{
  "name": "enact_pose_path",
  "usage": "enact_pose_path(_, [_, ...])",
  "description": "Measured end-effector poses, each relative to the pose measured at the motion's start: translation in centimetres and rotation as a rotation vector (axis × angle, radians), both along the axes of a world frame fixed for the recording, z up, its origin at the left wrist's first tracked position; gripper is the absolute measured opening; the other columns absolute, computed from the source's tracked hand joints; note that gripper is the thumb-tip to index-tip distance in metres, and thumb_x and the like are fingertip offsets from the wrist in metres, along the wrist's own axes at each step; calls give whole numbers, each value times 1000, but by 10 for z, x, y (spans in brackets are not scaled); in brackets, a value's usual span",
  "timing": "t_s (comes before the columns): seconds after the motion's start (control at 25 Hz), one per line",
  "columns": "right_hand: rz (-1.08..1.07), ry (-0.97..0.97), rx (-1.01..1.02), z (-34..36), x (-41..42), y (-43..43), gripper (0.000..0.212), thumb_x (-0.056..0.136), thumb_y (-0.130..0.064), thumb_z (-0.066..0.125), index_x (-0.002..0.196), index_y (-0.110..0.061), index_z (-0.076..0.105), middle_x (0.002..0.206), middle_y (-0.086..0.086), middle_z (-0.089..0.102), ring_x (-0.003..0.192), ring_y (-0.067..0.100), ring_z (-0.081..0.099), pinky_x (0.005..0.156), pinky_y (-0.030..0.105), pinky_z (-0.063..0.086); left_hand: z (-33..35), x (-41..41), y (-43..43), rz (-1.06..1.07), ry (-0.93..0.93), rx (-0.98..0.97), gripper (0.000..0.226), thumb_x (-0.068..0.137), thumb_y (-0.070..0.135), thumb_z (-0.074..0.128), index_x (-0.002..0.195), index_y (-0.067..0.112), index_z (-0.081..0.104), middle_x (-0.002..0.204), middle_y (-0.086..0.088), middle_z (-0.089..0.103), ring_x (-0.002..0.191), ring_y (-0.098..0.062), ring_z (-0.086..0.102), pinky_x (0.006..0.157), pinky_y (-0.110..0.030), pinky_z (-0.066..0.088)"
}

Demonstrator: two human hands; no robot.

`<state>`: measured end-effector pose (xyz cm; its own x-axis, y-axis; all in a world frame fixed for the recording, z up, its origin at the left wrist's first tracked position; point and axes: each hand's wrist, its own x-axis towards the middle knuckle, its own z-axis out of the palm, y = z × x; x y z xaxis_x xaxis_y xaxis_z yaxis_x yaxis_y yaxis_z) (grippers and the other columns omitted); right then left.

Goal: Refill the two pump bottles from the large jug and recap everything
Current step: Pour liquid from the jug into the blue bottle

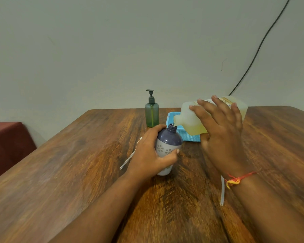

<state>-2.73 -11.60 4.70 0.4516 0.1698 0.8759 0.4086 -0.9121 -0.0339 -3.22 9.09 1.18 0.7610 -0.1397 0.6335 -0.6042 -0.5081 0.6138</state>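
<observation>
— Left hand [153,153] first, since it sits nearest: what is it doing?

— It is wrapped shut around the purple-and-white bottle [167,146], thumb across the flowered front, fingers behind. The bottle's base rests on the surface [77,172], tilted toward the jug, and its threaded neck is bare, with no pump on it.

— And the right hand [219,135]?

— Fingers spread wide over the flank of the large jug [193,120], palm pressed to it, holding it tipped nearly on its side. The spout sits just at the bottle's mouth. Yellow liquid pools in the lower part of the jug.

— So which step is this?

— Filling the first of the two bottles, I'd judge. Whether liquid is actually running I cannot tell; the stream, if any, is too small to see.

— What does the next move call for?

— A slow, steady tilt with the spout kept over that narrow neck, then levelling the jug before it overflows.

— Anything loose nearby?

— Two clear dip tubes lie on the surface, one [128,159] behind the left hand, one [222,190] by the right wrist. Farther back stand a blue basket [186,135] and the green pump bottle [151,114], its pump fitted.
</observation>
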Motion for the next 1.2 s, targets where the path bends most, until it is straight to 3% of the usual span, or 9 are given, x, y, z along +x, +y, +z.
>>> enact_pose_path(0.44, [0,-1,-1,0,-1,1,84,69,13,63,143,-25,53,151,0,50,149,27,31,124,45,3,-2,1,0,1,9,-6,73,72,37,82,136,31,48,124,13,57,111,-1,58,92,-28,55])
enact_pose_path(1.2, [-14,-25,-5,0,0,0,85,68,14,66,143,-24,53,150,2,51,148,29,32,124,46,3,-1,1,0,12,9,2,73,70,46,77,136,33,48,125,13,58,111,-2,58,94,-36,55])
